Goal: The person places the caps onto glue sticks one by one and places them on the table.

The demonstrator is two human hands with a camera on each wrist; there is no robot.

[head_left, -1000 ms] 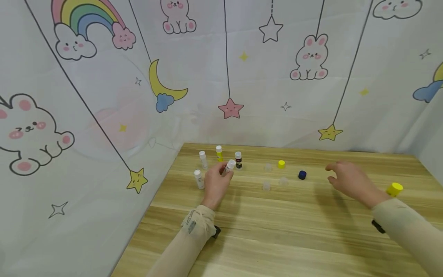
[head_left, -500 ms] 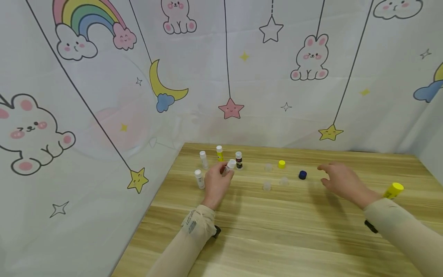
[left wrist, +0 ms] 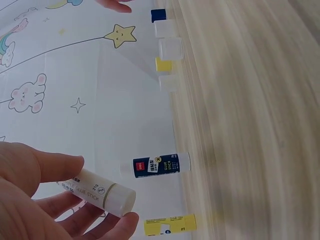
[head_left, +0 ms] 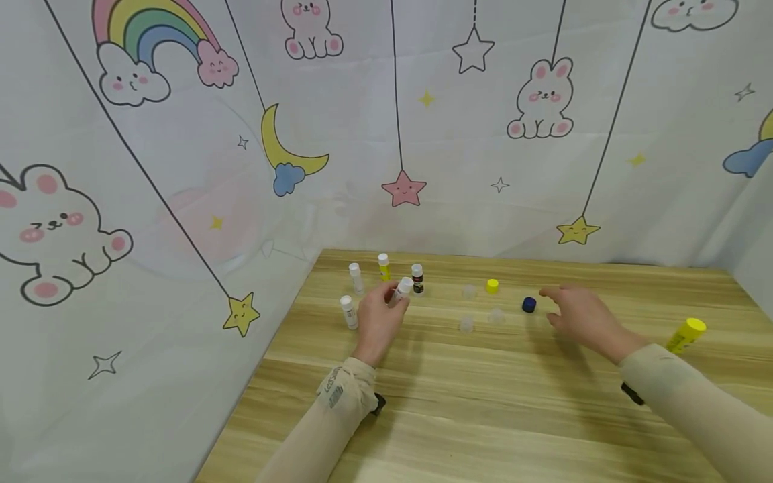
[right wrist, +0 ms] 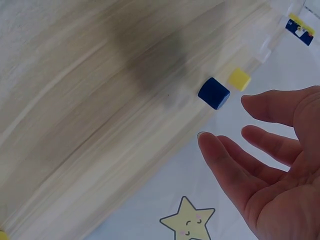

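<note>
My left hand point(head_left: 378, 318) holds a white glue stick point(left wrist: 95, 190) between thumb and fingers, tilted and raised near the other sticks. Just beyond it stands a dark-labelled glue stick point(head_left: 417, 280) with a white top. A yellow-labelled glue stick point(head_left: 384, 268) and two white sticks, one at the front point(head_left: 348, 314) and one behind point(head_left: 355, 278), stand upright around that hand. My right hand point(head_left: 582, 318) hovers with its fingers apart and nothing between them. Its fingertips are close to a navy cap point(right wrist: 214, 93) lying on the wooden table.
A yellow cap point(head_left: 492, 286) and three translucent caps, including one nearest me point(head_left: 467, 324), lie mid-table point(head_left: 459, 402). A larger yellow glue stick point(head_left: 687, 335) stands at the right, partly behind my right forearm. A patterned white curtain point(head_left: 471, 221) borders the table's back and left side.
My right hand has moved left across the table toward the navy cap, uncovering more of the large yellow glue stick. The left hand stays in place with its white glue stick.
</note>
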